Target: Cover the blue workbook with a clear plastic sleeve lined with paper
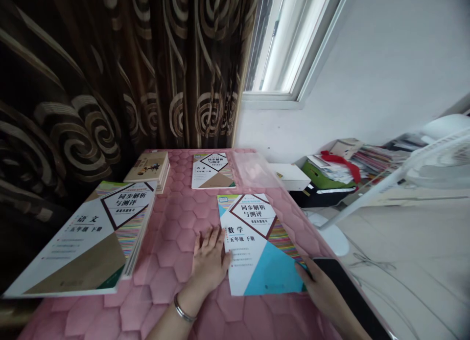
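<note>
A workbook (257, 252) with a white, blue and striped cover lies flat on the pink padded tabletop (176, 261). My left hand (209, 259), wearing a silver bracelet (183, 308) at the wrist, rests palm down along the workbook's left edge. Its fingers are stretched out, and its thumb reaches the cover's edge. At the opposite side, my right hand (319, 283) has its thumb on the cover near the lower right edge, with the fingers curled by that edge and partly hidden.
A stack of larger-looking brown-and-white workbooks (84, 242) lies at left. Behind are a pile of tan books (150, 169) and another workbook (213, 171). A dark flat device (341, 291) sits at the table's right edge. A white fan (382, 183) stands beyond.
</note>
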Demonstrator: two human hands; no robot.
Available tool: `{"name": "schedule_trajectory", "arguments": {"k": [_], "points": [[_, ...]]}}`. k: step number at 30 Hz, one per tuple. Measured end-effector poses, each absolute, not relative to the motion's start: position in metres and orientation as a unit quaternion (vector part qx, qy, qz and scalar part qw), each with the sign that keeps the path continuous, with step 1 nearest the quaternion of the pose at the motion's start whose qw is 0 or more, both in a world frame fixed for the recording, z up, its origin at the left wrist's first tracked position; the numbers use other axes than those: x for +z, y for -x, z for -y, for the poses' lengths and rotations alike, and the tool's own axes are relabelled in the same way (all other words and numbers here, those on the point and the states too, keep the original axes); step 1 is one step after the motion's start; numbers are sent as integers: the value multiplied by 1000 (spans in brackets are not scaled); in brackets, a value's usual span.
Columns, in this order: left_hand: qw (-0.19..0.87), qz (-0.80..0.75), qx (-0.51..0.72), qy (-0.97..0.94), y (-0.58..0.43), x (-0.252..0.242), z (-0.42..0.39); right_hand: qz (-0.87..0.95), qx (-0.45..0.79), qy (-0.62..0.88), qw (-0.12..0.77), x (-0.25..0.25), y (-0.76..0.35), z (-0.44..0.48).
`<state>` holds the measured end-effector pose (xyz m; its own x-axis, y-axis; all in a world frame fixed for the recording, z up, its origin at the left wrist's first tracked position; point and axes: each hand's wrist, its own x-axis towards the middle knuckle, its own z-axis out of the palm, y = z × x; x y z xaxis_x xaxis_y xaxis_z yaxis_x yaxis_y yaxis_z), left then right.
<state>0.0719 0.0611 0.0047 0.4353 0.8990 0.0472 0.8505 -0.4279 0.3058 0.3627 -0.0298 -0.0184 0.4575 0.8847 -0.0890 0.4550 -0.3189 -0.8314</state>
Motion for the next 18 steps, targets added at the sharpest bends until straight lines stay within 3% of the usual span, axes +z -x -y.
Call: {"name": "schedule_trajectory", "arguments": {"k": [3, 8, 18], "points": [[125, -520, 95, -839, -71, 5, -62, 448, 249, 764, 392, -18, -358, 31], [130, -524, 91, -837, -72, 6, -63, 441, 224, 805, 328, -16, -351, 32], [125, -516, 87, -843, -72, 7, -62, 443, 251, 807, 299, -9, -349, 33]]}}
